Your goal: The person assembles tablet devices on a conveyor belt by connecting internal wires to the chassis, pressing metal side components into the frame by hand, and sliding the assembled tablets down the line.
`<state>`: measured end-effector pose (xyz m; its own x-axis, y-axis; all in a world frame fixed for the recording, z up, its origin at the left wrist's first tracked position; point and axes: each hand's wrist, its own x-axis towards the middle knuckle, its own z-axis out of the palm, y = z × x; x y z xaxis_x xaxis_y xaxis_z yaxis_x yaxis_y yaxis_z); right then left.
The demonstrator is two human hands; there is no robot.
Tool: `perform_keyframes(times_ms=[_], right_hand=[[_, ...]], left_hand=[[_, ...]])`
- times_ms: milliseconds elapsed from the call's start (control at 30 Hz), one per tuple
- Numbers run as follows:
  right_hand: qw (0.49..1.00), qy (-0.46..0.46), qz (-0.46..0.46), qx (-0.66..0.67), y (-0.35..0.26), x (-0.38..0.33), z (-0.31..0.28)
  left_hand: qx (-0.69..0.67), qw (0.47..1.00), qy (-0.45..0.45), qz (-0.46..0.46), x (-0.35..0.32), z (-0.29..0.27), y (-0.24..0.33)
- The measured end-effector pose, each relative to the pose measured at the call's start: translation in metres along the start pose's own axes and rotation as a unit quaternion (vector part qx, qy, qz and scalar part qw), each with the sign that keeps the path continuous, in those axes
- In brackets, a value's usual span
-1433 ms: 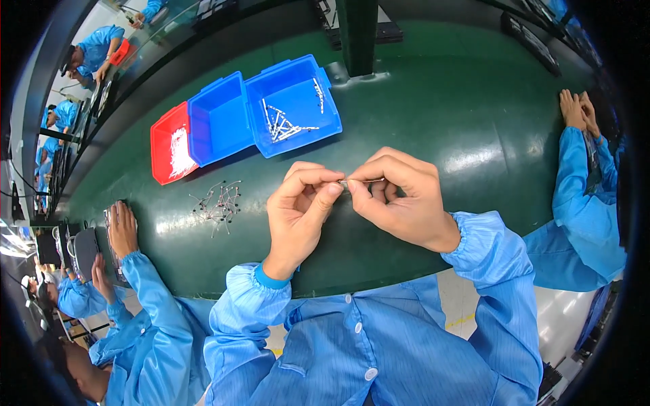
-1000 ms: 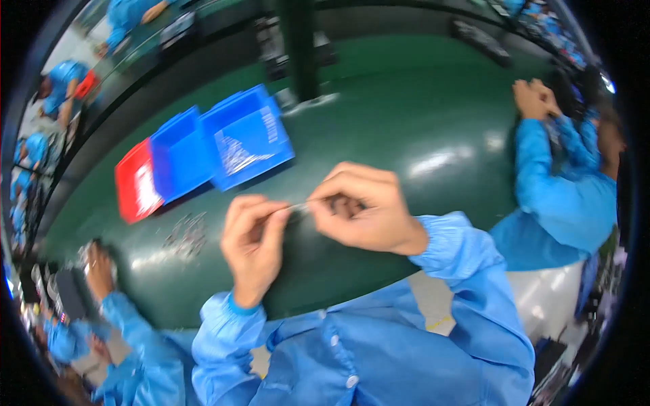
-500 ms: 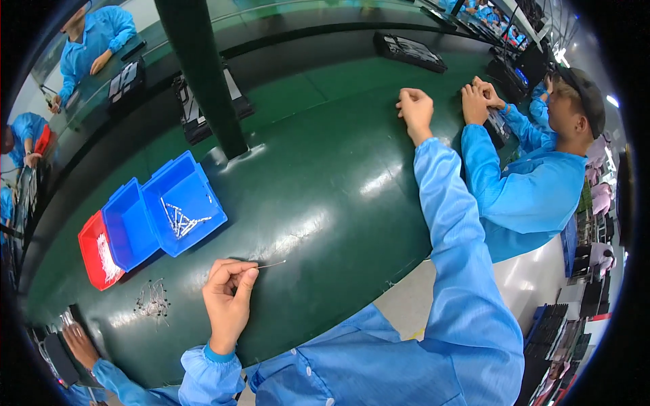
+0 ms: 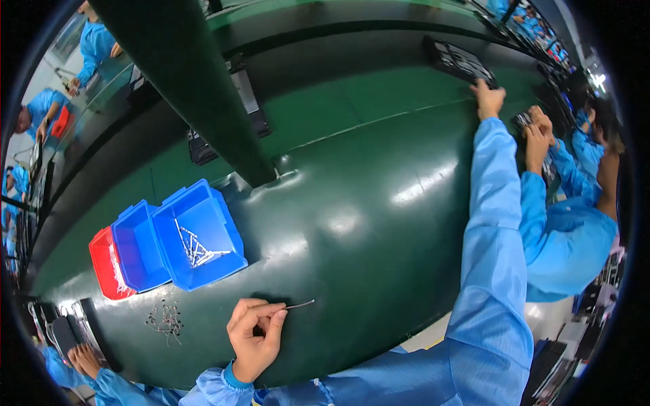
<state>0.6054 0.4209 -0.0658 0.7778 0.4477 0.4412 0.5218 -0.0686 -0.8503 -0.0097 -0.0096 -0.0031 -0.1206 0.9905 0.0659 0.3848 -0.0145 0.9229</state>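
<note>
My left hand (image 4: pixel 256 338) is closed in a pinch between thumb and forefinger. A short thin wire (image 4: pixel 300 306) sticks out of it to the right, with a tiny light tip, above the green tabletop. My right arm is stretched far forward. At its end my right hand (image 4: pixel 489 101) grips the near corner of a black flat case (image 4: pixel 460 61) with grey parts inside. Left of my left hand lies a loose pile of thin wires with small dark ends (image 4: pixel 164 321).
Two blue bins (image 4: pixel 237 265) stand left of centre, one with white strips. Beside them sits a red bin (image 4: pixel 101 271) with white pieces. A thick dark post (image 4: pixel 196 88) rises behind. Co-workers sit on both sides; one's hands (image 4: pixel 538 139) are near my right arm.
My right hand has reached forward and right from above the tabletop and taken hold of the black case. The view has shifted; my left hand still pinches the wire.
</note>
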Motion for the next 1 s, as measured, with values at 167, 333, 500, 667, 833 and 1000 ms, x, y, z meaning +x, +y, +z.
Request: perform_keyframes(times_ms=[167,333,500,667,833,1000], right_hand=[[0.978,-0.13,0.151,0.055,0.004,0.044,0.003],[0.989,-0.114,0.086,-0.039,0.009,0.055,-0.001],[0.97,-0.166,0.174,0.014,-0.028,0.018,-0.002],[0.904,-0.28,0.283,0.158,-0.081,-0.028,-0.004],[0.833,-0.407,0.313,0.206,-0.124,-0.091,0.008],[0.812,-0.455,0.254,0.263,-0.161,-0.208,-0.026]], left_hand=[[0.041,0.999,0.002,0.027,0.002,-0.004,-0.001],[0.033,0.999,-0.013,0.036,0.005,-0.005,-0.002],[0.024,0.999,-0.02,0.037,0.006,-0.002,-0.001],[0.007,0.999,-0.028,0.026,0.006,-0.002,0.0],[-0.018,0.999,-0.029,0.011,0.004,0.001,-0.002],[-0.068,0.996,-0.053,-0.023,0.006,-0.001,-0.004]])
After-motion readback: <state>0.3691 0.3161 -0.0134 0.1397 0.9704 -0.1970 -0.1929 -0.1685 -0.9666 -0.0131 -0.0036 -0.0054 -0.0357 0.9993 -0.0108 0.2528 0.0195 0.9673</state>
